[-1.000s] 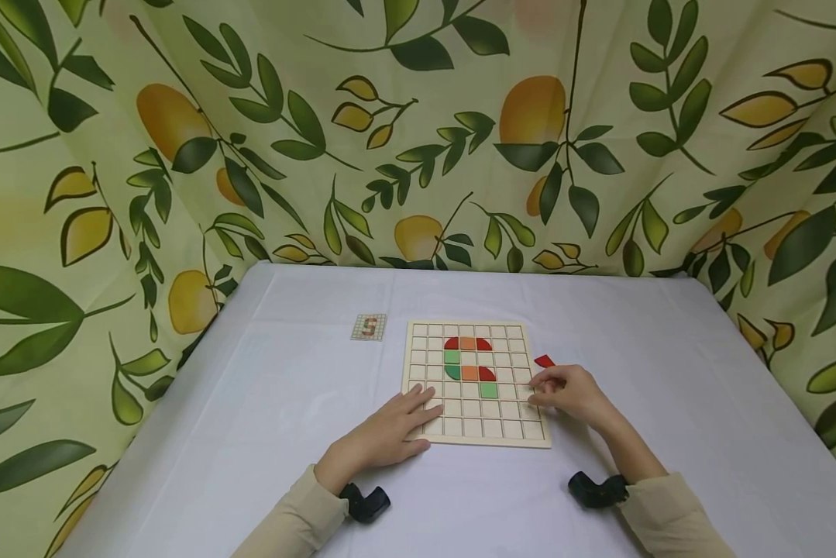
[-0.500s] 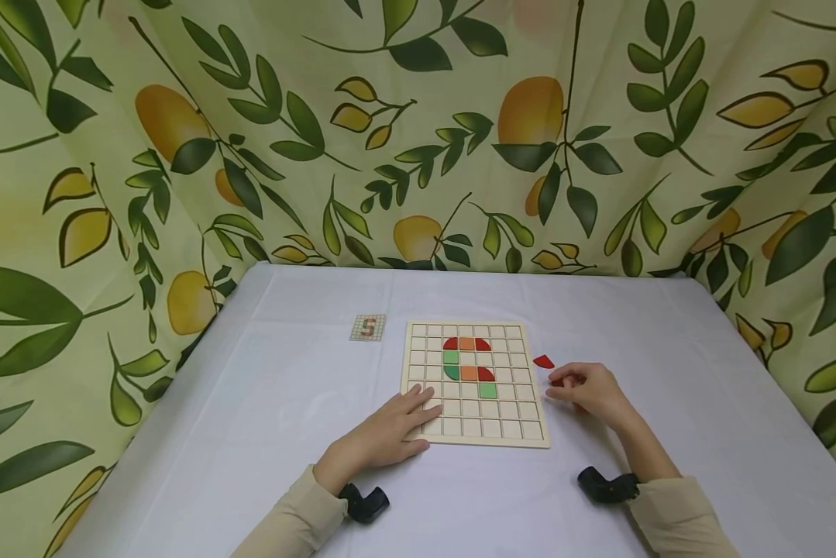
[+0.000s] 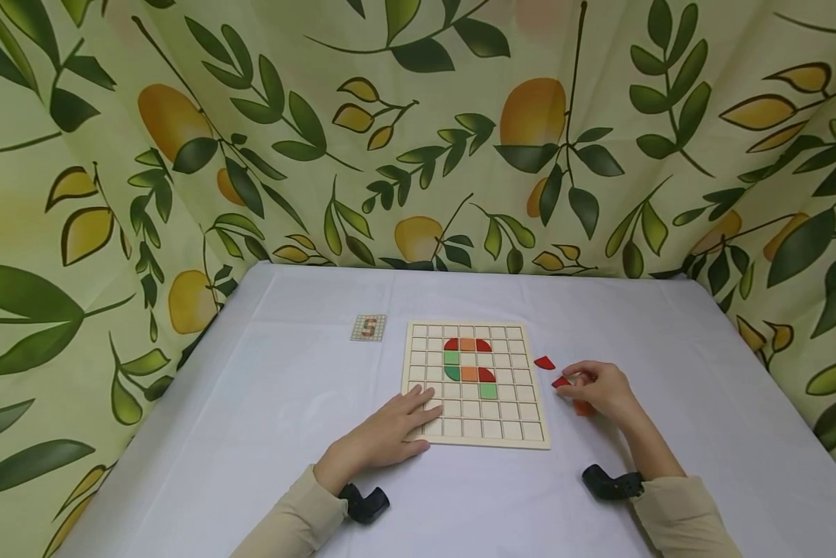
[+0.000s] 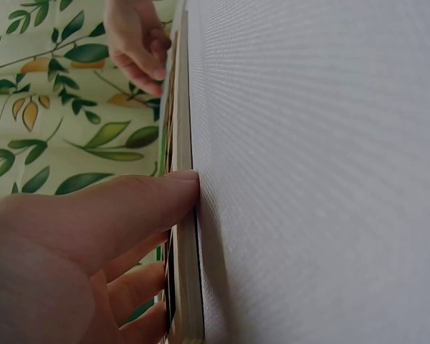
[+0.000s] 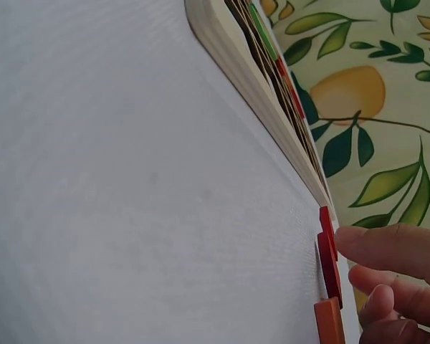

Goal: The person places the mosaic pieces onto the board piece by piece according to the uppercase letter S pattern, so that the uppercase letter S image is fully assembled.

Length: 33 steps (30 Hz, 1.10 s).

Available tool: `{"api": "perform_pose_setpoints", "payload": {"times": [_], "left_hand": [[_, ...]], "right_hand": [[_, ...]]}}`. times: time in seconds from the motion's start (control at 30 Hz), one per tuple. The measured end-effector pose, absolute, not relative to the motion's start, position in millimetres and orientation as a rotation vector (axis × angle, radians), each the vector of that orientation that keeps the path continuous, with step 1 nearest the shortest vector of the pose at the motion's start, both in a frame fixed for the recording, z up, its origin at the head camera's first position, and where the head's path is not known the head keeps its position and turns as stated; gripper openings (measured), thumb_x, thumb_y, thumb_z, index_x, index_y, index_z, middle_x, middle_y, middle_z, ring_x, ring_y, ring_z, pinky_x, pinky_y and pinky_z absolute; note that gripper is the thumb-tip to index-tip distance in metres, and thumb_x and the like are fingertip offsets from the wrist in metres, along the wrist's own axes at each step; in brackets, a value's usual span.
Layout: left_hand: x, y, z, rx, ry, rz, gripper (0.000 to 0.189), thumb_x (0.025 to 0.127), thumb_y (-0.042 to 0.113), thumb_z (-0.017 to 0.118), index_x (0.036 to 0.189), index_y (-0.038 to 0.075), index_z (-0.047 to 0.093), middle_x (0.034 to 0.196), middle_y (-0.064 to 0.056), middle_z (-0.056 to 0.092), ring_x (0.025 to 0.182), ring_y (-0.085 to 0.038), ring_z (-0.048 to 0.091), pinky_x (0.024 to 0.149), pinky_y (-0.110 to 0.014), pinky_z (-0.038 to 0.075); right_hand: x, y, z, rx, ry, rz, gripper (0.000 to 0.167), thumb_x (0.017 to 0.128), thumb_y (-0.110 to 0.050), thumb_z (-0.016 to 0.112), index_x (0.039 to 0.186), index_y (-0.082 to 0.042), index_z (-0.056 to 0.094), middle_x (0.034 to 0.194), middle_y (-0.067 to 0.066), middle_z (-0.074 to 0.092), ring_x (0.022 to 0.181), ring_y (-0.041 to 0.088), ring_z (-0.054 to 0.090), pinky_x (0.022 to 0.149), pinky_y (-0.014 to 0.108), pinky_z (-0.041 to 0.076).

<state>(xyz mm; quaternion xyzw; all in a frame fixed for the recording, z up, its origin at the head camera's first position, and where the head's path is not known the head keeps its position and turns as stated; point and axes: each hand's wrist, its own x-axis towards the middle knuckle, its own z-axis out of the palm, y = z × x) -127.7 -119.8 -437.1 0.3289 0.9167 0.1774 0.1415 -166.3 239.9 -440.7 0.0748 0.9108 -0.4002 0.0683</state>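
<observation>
A wooden grid board (image 3: pixel 457 425) lies on the white table with red, orange and green tiles forming a curved figure. My left hand (image 3: pixel 387 430) rests flat on its lower left corner, the thumb (image 4: pixel 154 201) against the near edge in the left wrist view. To the right of the board, my right hand (image 3: pixel 599 391) hovers with bent fingers over loose tiles. A red tile (image 3: pixel 561 382) shows by its fingertips and an orange tile (image 3: pixel 584 408) beneath it. In the right wrist view the index fingertip lies close to a red tile (image 5: pixel 330 269); contact is unclear.
Another red tile (image 3: pixel 545 363) with a curved edge lies by the board's right side. A small pattern card (image 3: pixel 369 327) with a gridded S-like figure lies left of the board. A leaf-printed curtain (image 3: pixel 418 155) hangs behind the table.
My right hand has drawn back rightward from the board's right edge, and red and orange tiles have come into view at its fingers. The left hand has stayed in place.
</observation>
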Motion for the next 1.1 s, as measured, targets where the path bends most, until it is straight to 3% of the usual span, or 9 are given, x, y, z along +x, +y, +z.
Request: {"api": "perform_pose_setpoints", "payload": {"times": [0.53, 0.8, 1.1], "left_hand": [[-128.2, -119.1, -437.2, 0.951, 2.642, 0.513, 0.054, 0.095, 0.029, 0.058, 0.146, 0.017, 0.044, 0.16, -0.008, 0.03, 0.151, -0.03, 0.022, 0.123, -0.05, 0.025], [-128.7, -118.8, -437.3, 0.935, 2.643, 0.506, 0.054, 0.095, 0.029, 0.058, 0.146, 0.017, 0.043, 0.16, -0.008, 0.029, 0.152, -0.029, 0.021, 0.123, -0.05, 0.024], [-128.7, -118.9, -436.2, 0.917, 2.637, 0.524, 0.054, 0.095, 0.028, 0.058, 0.146, 0.017, 0.043, 0.16, -0.007, 0.029, 0.152, -0.029, 0.021, 0.123, -0.05, 0.024]], "right_hand": [[-166.4, 243.8, -444.3, 0.119, 2.744, -1.186, 0.029, 0.082, -0.01, 0.071, 0.105, 0.007, 0.067, 0.064, -0.003, 0.044, 0.059, 0.008, 0.041, 0.047, 0.019, 0.032], [-165.0, 241.2, -443.8, -0.015, 2.699, -1.185, 0.027, 0.085, -0.005, 0.066, 0.11, 0.004, 0.068, 0.071, 0.0, 0.046, 0.07, 0.012, 0.042, 0.053, 0.02, 0.034], [-166.0, 238.3, -441.0, 0.153, 2.74, -1.126, 0.037, 0.078, -0.018, 0.077, 0.107, 0.004, 0.066, 0.062, -0.002, 0.042, 0.057, 0.012, 0.04, 0.046, 0.021, 0.031]]}}
